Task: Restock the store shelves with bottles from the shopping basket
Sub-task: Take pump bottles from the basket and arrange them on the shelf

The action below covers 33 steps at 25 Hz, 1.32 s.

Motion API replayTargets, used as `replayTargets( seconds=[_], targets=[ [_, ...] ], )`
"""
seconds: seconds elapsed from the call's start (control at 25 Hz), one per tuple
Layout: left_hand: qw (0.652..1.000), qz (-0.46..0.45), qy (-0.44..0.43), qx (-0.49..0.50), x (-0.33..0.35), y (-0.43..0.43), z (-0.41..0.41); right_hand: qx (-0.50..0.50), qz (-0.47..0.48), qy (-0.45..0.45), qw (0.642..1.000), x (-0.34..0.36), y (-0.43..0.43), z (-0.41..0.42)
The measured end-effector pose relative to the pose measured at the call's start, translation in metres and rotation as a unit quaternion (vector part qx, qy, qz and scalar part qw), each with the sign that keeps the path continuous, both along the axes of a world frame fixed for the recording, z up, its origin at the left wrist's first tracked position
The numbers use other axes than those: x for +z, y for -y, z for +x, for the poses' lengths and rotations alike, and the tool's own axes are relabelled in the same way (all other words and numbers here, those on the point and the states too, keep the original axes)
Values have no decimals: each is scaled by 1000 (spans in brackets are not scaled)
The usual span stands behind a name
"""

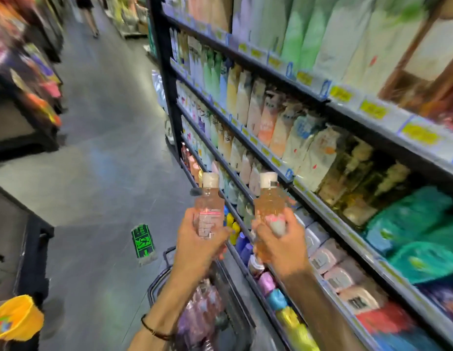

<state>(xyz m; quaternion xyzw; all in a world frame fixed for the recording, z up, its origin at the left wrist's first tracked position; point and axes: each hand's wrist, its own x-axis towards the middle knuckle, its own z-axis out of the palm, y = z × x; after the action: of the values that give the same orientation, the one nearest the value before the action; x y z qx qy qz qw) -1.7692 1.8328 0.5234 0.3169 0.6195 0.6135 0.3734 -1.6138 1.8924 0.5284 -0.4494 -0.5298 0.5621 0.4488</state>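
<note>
My left hand (199, 243) grips a clear pink bottle (209, 206) with a white cap, held upright. My right hand (281, 247) grips a similar orange-pink bottle (269, 201) with a white cap, upright beside the first. Both bottles are raised in front of the store shelves (309, 158) on the right, whose rows are packed with bottles and refill pouches. Below my forearms sits the dark shopping basket (159, 279), holding several pink and purple bottles (200, 310). The picture is blurred by motion.
The grey aisle floor (101, 153) stretches ahead on the left, with a green floor sign (143, 243). Dark display stands (25, 117) line the left side. An orange tub (15, 317) sits at bottom left. A person's legs (90, 19) show far down the aisle.
</note>
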Motion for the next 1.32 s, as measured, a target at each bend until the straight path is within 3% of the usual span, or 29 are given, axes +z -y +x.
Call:
replayTargets(
  seconds=[0.24,0.44,0.56,0.88,1.12,1.32],
  targets=[
    [993,115,-3,-32,76,20,134,-95,117,14,988,76,46,140],
    [971,183,49,-149,122,29,225,-183,151,60,970,113,101,245],
    [932,210,120,-269,153,34,283,-254,166,56,951,140,139,299],
    [817,233,158,-503,187,79,404,-463,194,55,863,177,257,391],
    [754,223,147,-600,199,128,469,-534,231,55,812,194,341,429],
    [730,223,131,-633,204,168,513,-547,234,-14,804,191,388,467]
  ],
)
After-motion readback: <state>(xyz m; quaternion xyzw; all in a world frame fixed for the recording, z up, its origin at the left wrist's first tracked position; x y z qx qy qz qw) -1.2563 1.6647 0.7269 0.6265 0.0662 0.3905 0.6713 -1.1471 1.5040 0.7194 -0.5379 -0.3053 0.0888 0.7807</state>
